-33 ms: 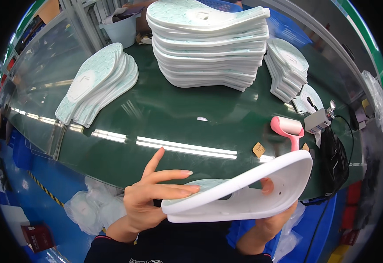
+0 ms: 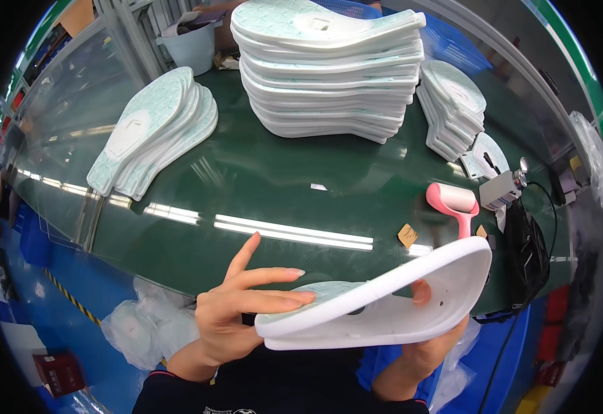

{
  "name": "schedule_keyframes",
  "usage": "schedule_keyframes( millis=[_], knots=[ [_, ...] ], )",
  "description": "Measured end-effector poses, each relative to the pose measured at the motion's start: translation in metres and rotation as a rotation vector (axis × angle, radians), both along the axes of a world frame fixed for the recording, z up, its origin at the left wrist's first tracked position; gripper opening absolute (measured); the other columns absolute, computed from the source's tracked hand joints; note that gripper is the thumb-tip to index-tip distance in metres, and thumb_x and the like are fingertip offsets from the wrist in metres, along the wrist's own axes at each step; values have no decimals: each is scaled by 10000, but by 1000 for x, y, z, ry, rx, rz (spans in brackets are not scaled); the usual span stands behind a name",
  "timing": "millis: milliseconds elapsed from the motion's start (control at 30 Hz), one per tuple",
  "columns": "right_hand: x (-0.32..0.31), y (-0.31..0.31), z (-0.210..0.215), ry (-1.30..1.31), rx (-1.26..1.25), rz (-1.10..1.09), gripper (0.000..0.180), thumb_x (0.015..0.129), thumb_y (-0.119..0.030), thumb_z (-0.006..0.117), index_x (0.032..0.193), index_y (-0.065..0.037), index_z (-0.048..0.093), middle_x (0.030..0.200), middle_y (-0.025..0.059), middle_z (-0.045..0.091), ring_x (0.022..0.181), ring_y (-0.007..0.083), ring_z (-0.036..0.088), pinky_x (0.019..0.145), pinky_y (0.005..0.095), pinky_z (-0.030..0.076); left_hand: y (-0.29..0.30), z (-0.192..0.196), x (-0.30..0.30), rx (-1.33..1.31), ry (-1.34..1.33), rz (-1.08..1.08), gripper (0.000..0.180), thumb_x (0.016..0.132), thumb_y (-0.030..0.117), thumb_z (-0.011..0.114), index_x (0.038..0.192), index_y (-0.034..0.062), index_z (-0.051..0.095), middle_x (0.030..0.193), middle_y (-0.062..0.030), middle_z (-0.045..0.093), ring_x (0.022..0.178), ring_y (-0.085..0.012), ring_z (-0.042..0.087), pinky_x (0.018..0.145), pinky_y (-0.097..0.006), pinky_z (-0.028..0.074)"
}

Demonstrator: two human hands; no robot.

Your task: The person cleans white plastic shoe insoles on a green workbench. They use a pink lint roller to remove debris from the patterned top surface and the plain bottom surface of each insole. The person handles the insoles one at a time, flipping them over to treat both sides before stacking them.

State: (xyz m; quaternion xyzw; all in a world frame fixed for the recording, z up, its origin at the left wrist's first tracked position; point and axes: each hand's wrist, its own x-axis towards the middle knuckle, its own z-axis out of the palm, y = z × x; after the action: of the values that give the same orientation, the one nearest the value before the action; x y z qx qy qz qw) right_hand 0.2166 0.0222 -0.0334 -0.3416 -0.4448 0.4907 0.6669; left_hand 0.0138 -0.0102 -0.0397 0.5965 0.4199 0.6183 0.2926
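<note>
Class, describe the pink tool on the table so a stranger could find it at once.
Start at the dark green table and go to its right edge, past the tall stack of white soles. The lint roller lies there, the only pink thing among pale soles.

sole (image 2: pixel 384 310) between both hands, before table (image 2: pixel 246 186) | sole stacks (image 2: pixel 329 69) behind | roller (image 2: pixel 453 203) right

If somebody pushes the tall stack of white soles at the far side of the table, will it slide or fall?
The tall stack of soles probably shifts layer by layer, since its edges already sit unevenly. It looks light, likely foam. The glossy green table may let it slide rather than tip.
</note>
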Motion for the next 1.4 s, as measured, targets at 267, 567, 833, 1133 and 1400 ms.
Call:
schedule_keyframes(
  millis=[267,567,833,1133,1400],
  knots=[
    [0,7,-1,-213,313,216,715,548,-48,736,1180,71,425,929,152,580,936,241,520,951,443,305,14,-32,-7,-25,278,88,100,703,150,675,770,82,645,807,-49,671,965,-249,588,1027,-508,160],
    [3,4,0,-352,303,267,701,541,4,725,1178,56,436,923,155,597,975,249,513,941,426,308,18,-42,-5,-38,324,124,88,713,169,660,774,107,655,798,-21,673,982,-218,578,1036,-481,163],
    [6,14,-20,-10,-95,355,715,724,-158,639,1288,79,270,1227,159,422,1100,227,446,957,352,318,13,10,-12,162,373,252,183,632,191,735,789,156,649,761,28,668,945,-184,587,1023,-553,136],
    [-24,10,-34,338,-212,556,554,842,-190,527,1274,69,299,1248,173,426,1066,220,499,888,335,426,-2,65,-1,233,751,199,228,647,289,730,822,190,622,776,143,636,910,-108,549,992,-649,80],
    [-24,10,-31,780,-405,871,961,734,-719,292,1362,-21,85,1388,165,193,1263,328,238,1013,460,249,11,56,4,238,680,228,266,653,331,721,814,146,620,766,76,646,882,-145,582,1000,-608,169]
  ],
)
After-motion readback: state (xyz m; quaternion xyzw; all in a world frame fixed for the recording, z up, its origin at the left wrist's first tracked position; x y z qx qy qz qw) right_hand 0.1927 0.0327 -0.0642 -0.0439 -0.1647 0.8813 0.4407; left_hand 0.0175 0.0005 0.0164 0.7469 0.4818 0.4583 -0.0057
